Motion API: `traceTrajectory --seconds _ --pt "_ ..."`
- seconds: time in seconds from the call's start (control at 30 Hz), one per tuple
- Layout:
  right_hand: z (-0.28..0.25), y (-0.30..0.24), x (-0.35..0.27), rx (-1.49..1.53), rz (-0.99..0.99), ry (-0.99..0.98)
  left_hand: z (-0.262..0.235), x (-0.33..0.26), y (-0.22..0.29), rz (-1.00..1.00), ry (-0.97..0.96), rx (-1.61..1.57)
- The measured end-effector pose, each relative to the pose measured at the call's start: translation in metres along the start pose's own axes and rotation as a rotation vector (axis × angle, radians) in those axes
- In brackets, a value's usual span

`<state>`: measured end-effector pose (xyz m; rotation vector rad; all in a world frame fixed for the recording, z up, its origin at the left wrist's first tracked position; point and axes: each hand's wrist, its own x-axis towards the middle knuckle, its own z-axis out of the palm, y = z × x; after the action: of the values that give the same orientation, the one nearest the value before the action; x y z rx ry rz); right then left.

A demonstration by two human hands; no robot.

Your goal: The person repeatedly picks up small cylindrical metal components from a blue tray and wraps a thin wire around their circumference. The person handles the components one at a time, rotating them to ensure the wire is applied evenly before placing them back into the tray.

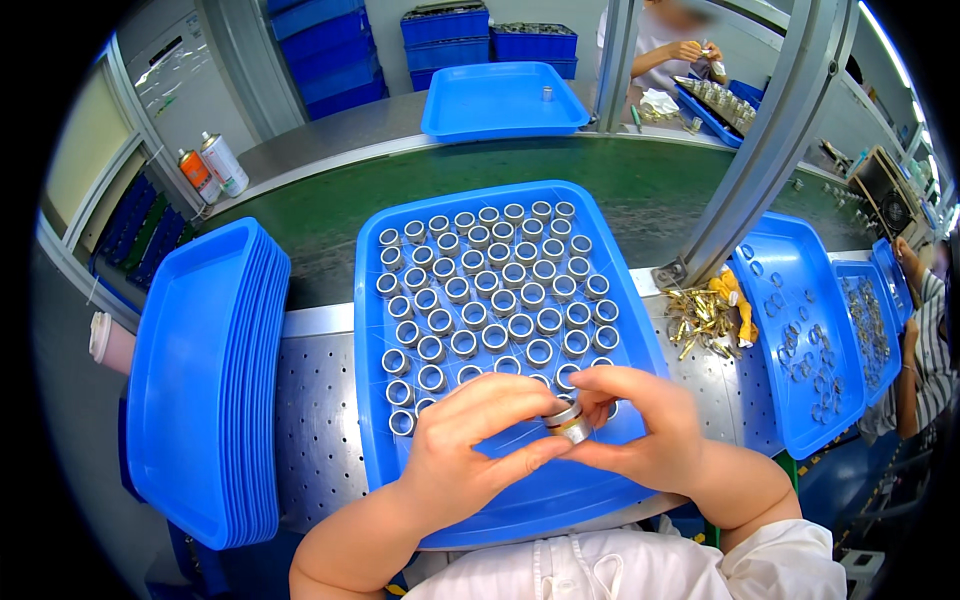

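Note:
Between them, my left hand (465, 432) and my right hand (648, 425) hold a short silver metal cylinder (568, 424) with a brownish band around it. Thumbs and fingertips of both hands close on it from either side. The cylinder is tilted, held just above the near part of a blue tray (375, 330). Many similar hollow metal sleeves (502, 302) stand upright in rows on that tray, open ends up. My hands hide some of the nearest ones.
Stacked blue trays (205, 380) stand at left. At right are a pile of brass-coloured pieces (700, 318), a yellow cloth (740, 308) and a tray with thin rings (800, 345). A metal post (770, 130) rises beside a green belt (330, 220). Co-workers sit beyond and at far right.

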<state>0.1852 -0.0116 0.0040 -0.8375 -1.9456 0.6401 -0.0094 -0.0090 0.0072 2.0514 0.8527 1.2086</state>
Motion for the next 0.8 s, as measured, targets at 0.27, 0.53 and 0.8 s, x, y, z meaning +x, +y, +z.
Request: traceTrajectory --seconds 0.27,0.53,0.8 --pt "0.002 0.006 -0.008 0.119 0.124 0.116 0.011 -0.002 0.011 -0.343 0.192 -0.372" --pt "0.002 0.004 -0.005 0.014 0.023 -0.001 0.014 -0.007 0.004 -0.156 0.145 -0.130" --pt "-0.001 -0.001 -0.001 0.019 -0.014 0.027 0.010 -0.007 0.007 -0.137 0.132 -0.119"
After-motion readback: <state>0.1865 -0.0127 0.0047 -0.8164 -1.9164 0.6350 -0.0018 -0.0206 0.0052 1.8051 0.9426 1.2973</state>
